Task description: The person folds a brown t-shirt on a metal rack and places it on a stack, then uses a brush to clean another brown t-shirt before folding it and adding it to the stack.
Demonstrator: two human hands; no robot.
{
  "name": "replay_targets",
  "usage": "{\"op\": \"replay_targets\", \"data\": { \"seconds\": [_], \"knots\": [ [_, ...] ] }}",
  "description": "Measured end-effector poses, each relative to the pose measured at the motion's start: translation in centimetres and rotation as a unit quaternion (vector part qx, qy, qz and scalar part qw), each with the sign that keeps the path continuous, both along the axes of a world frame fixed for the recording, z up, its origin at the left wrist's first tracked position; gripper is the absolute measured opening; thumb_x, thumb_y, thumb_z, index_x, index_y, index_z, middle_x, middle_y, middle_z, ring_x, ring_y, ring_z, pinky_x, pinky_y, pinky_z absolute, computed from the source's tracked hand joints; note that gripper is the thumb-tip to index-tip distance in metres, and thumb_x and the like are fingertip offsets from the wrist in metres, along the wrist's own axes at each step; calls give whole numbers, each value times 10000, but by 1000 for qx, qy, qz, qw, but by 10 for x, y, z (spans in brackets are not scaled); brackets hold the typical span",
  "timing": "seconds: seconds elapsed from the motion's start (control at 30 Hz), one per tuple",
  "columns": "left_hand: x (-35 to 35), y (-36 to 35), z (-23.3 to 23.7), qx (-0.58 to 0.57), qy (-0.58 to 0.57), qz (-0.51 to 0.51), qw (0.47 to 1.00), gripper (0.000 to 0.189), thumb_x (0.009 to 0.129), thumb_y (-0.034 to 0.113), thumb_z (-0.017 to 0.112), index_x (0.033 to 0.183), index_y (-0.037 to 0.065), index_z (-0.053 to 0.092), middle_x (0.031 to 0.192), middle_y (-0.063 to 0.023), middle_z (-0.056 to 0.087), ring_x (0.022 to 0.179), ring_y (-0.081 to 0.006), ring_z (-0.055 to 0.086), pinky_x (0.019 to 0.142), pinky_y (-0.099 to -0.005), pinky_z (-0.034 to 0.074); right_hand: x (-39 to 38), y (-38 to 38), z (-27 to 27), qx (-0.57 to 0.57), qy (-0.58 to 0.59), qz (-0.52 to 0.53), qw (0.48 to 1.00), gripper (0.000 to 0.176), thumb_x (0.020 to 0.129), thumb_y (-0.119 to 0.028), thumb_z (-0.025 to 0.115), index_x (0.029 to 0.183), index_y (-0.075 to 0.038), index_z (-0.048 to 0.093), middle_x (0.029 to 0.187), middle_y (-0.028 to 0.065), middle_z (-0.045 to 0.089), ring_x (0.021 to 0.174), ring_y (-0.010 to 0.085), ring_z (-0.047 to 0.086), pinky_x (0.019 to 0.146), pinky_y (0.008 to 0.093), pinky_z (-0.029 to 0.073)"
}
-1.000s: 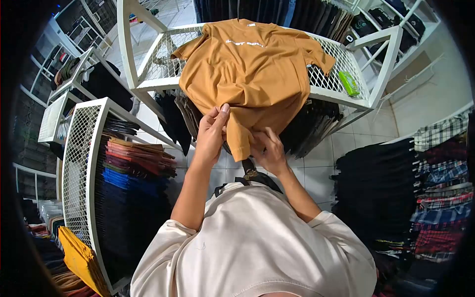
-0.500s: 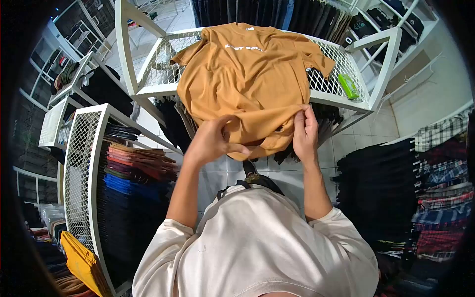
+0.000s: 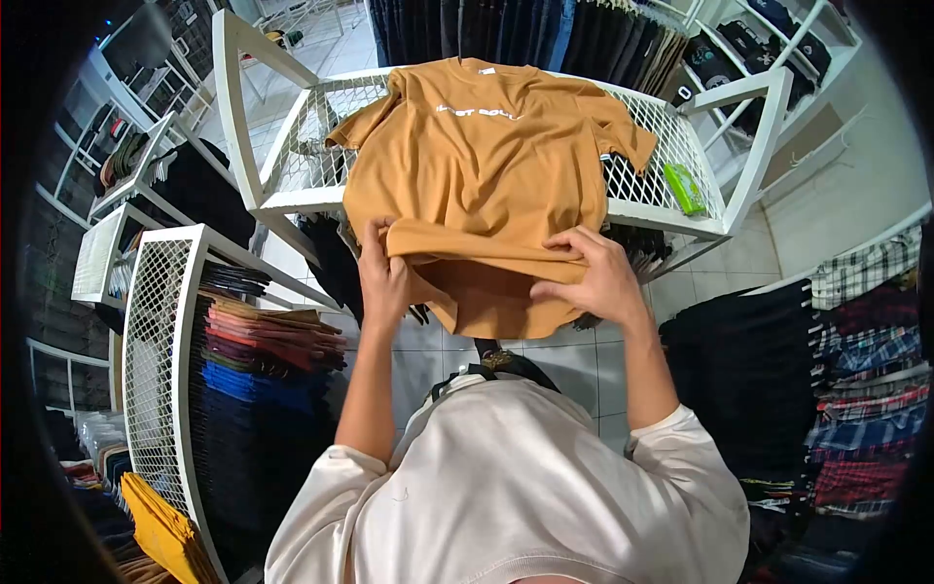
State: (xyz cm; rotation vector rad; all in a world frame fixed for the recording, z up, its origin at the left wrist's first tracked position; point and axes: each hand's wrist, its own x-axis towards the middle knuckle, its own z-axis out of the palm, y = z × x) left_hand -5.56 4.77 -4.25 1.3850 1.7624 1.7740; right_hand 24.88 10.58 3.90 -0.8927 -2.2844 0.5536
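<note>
A mustard-brown T-shirt point(image 3: 477, 175) lies front up, collar away from me, on a white mesh rack; white lettering crosses its chest. Its lower end hangs over the near edge, and the raised hem shows the darker inside. My left hand point(image 3: 384, 277) grips the hem's left corner between thumb and fingers. On the right side, my right hand point(image 3: 603, 279) holds the hem's upper layer, fingers on top and thumb stretched below toward the opening. Some of the cloth in that hand is hidden by the palm.
The white mesh rack point(image 3: 292, 200) has raised end frames. A green packet point(image 3: 685, 189) lies on its right. Folded clothes point(image 3: 272, 341) fill a rack at left, with a yellow garment point(image 3: 165, 526) below. Dark garments point(image 3: 735, 380) and plaid shirts point(image 3: 866, 389) stand at right; trousers point(image 3: 477, 29) hang behind.
My left hand has moved up and left to the hem's corner. The right hand has shifted down with its thumb spreading. The hem now gapes between them.
</note>
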Motion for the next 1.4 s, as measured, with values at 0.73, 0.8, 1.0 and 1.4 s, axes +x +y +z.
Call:
{"op": "replay_targets", "data": {
  "seconds": [0.73,0.8,1.0,1.4],
  "knots": [
    [2,85,58,-8,457,-46,888,196,799,88,670,992,80,705,1320,-140,592,1310,-387,483,1146,-573,295,-97,65,-24,-144,90,-160,972,401,900,-433,736,769,-62,657,687,123,694,660,302,710,615,411,536],
    [3,74,36,-35,430,-37,901,173,804,69,654,960,94,723,1296,-98,616,1322,-353,485,1154,-592,278,-118,57,-68,-240,154,-112,952,460,864,-439,787,724,-38,611,632,103,649,589,263,647,610,391,523],
    [-10,67,10,-56,379,-29,923,288,905,103,619,1180,112,702,1274,-86,644,1302,-312,521,1171,-569,259,-117,34,-78,-426,344,-16,837,288,908,-88,765,911,-73,477,794,-20,546,675,62,602,562,245,595],
    [31,18,0,-37,118,47,991,253,923,235,726,1067,29,702,888,-124,702,845,-262,662,825,-383,511,4,-69,-67,-529,185,62,826,387,873,-4,779,1040,-85,440,892,64,681,825,100,683,603,227,518]
  ]
}}
